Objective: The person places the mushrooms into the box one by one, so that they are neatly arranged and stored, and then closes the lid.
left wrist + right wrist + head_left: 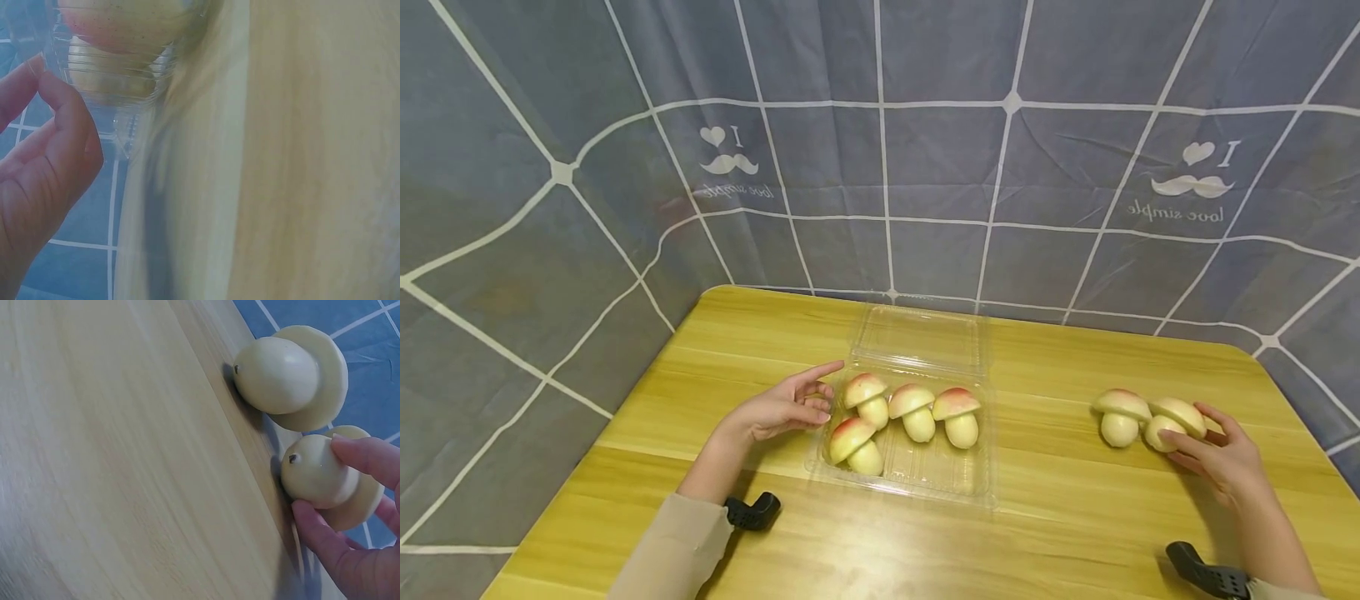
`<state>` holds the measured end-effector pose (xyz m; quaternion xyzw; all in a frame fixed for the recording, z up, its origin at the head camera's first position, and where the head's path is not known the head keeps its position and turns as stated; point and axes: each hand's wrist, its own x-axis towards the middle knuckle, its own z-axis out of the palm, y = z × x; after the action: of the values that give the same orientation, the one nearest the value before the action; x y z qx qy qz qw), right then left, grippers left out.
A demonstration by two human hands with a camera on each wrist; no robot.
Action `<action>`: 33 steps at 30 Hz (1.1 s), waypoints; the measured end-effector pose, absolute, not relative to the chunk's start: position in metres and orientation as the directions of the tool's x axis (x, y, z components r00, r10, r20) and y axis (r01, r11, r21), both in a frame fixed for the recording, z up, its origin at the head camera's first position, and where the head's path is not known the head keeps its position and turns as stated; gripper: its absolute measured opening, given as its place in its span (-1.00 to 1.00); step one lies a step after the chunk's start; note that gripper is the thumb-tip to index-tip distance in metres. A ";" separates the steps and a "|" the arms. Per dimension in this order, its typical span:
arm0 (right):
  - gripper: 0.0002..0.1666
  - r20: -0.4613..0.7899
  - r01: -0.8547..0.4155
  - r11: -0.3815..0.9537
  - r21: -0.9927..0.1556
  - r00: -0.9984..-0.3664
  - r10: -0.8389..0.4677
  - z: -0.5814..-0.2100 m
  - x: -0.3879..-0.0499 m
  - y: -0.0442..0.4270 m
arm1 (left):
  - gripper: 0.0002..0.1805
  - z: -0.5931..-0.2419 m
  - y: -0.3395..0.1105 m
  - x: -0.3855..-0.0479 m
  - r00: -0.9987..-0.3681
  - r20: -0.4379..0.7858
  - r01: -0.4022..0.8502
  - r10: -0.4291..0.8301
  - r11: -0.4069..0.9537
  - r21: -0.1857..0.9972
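From here, I have the right hand pinching a mushroom between thumb and fingers, out on the table; its smooth stem could slip if I squeeze unevenly. A sideways swing might knock the neighbouring mushroom. My left hand, index outstretched, is beside the clear box, grip unclear; a careless nudge could jostle its four mushrooms.
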<state>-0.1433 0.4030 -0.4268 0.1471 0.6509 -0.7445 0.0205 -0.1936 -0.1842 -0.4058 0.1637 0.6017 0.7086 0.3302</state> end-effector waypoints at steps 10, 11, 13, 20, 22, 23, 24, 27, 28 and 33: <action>-0.27 -0.250 0.210 -0.246 -0.946 -0.957 0.146 -0.419 -0.134 0.410 | -0.08 -0.404 -0.183 -0.192 -0.724 -0.163 -0.273 0.670 -0.061 0.960; -0.28 -0.254 0.213 -0.245 -0.946 -0.956 0.146 -0.417 -0.133 0.409 | -0.08 -0.404 -0.183 -0.192 -0.724 -0.161 -0.270 0.671 -0.061 0.961; -0.30 -0.248 0.206 -0.251 -0.946 -0.957 0.148 -0.413 -0.131 0.407 | -0.08 -0.405 -0.183 -0.193 -0.725 -0.161 -0.268 0.670 -0.059 0.962; -0.32 -0.152 0.121 -0.227 -0.966 -0.980 0.125 -0.415 -0.133 0.413 | -0.08 -0.405 -0.184 -0.193 -0.727 -0.163 -0.269 0.667 -0.059 0.961; -0.31 -0.136 0.112 -0.197 -0.974 -0.985 0.110 -0.422 -0.137 0.420 | -0.08 -0.405 -0.184 -0.192 -0.727 -0.164 -0.270 0.667 -0.057 0.961; -0.30 -0.127 0.107 -0.182 -0.977 -0.986 0.103 -0.426 -0.139 0.423 | -0.08 -0.405 -0.184 -0.192 -0.727 -0.166 -0.271 0.667 -0.056 0.961; -0.29 -0.122 0.105 -0.162 -0.981 -0.988 0.097 -0.430 -0.142 0.427 | -0.08 -0.405 -0.184 -0.192 -0.727 -0.167 -0.271 0.666 -0.054 0.961; -0.26 -0.112 0.104 -0.128 -0.986 -0.992 0.059 -0.438 -0.148 0.434 | -0.09 -0.405 -0.184 -0.193 -0.727 -0.170 -0.270 0.666 -0.049 0.962; -0.25 -0.104 0.098 -0.132 -0.986 -0.994 0.043 -0.440 -0.150 0.436 | -0.08 -0.404 -0.183 -0.193 -0.727 -0.170 -0.269 0.665 -0.048 0.962; -0.21 -0.084 0.081 -0.067 -0.994 -0.996 0.036 -0.441 -0.154 0.430 | -0.08 -0.403 -0.183 -0.193 -0.730 -0.177 -0.276 0.661 -0.048 0.960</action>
<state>-0.1537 0.4296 -0.4408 0.0429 0.6829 -0.7291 0.0156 -0.1928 -0.1827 -0.4028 0.1590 0.6052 0.7061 0.3314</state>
